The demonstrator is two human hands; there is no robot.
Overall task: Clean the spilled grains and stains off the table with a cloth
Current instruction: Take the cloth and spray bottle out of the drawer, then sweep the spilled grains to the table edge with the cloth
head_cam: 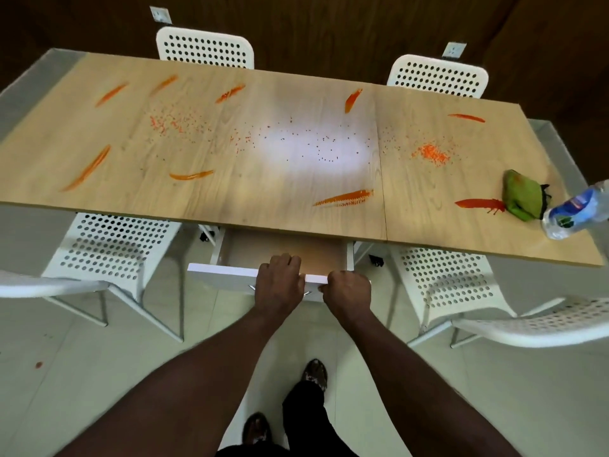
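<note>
Wooden table point(296, 179) stretches across in front of me, streaked with orange stains point(346, 197) and scattered with grains point(430, 153), the thickest heap toward its right end. Both my hands are on the white drawer point(224, 275) pulled out from under the table's near edge. My left hand point(278, 285) hooks its fingers over the top of the drawer front and my right hand point(347, 291) is curled tight on that same edge, I reckon to slide it. Neither has the green cloth point(522, 197), which lies bunched at the table's right end, touching 1 red stain, just beside a plastic bottle point(576, 211) cut off by the frame. Glare at the table's middle washes out grains there, and the drawer's back is hidden under the tabletop
</note>
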